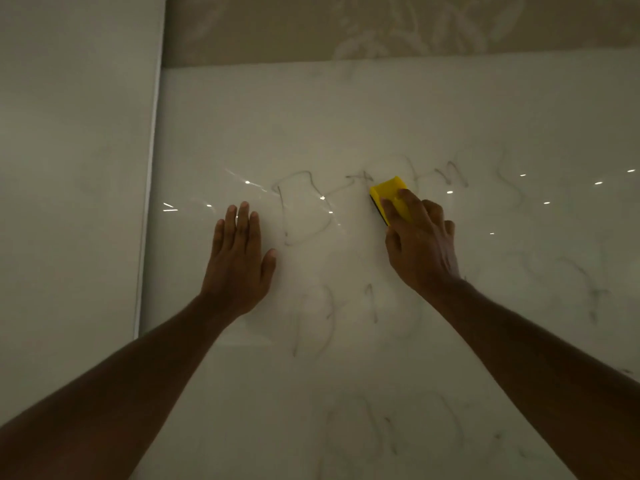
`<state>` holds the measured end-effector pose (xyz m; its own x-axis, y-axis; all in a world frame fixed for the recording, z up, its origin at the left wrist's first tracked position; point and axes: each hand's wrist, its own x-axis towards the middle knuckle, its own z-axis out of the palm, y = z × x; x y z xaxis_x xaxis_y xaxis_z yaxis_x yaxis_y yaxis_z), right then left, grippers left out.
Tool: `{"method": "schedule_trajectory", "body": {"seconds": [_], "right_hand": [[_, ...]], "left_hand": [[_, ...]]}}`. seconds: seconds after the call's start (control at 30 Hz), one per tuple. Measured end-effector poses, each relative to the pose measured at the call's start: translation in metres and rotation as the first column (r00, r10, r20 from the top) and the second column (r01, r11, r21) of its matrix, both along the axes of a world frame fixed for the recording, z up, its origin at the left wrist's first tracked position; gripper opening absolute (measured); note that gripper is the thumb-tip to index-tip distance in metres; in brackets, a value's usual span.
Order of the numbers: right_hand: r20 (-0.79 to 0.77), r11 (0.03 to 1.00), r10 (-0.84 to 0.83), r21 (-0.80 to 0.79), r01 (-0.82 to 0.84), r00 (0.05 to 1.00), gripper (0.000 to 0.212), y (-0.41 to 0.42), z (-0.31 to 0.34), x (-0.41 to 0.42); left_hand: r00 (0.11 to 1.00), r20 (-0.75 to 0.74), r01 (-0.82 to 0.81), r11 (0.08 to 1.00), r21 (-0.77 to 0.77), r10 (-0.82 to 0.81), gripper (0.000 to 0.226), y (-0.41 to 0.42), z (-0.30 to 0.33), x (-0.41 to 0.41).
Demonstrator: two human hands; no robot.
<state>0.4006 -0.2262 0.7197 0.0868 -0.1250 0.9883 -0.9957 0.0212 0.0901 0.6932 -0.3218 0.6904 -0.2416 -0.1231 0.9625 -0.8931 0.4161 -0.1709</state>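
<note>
A glossy whiteboard (pixel 381 112) fills most of the view, with faint grey marker strokes across its middle and lower parts. My right hand (pixel 420 244) grips a yellow eraser (pixel 389 192) with a dark underside and holds it against the board over some faded strokes. My left hand (pixel 239 261) lies flat on the board to the left, fingers straight and together, beside a faint loop-shaped mark (pixel 301 206).
The whiteboard's metal left edge (pixel 147 216) runs down beside a plain pale wall (pixel 69 168). Above the board is a beige strip (pixel 277 26) with smeared whitish marks at the upper right. Small light reflections dot the board.
</note>
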Motion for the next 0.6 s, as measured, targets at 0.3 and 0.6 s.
{"method": "schedule_trajectory", "body": {"seconds": [0.3,0.6], "right_hand": [[-0.206,1.000,-0.030,-0.007,0.029,0.978,0.057,-0.042,-0.039,0.082],[-0.104,0.999,-0.033,-0.007,0.033,0.994,0.064,-0.042,0.028,0.059]], "left_hand": [[0.997,-0.025,0.075,0.997,-0.006,-0.075,0.067,-0.026,0.000,0.020],[0.990,-0.023,0.135,0.987,-0.084,-0.138,0.062,-0.040,-0.006,0.018]]}}
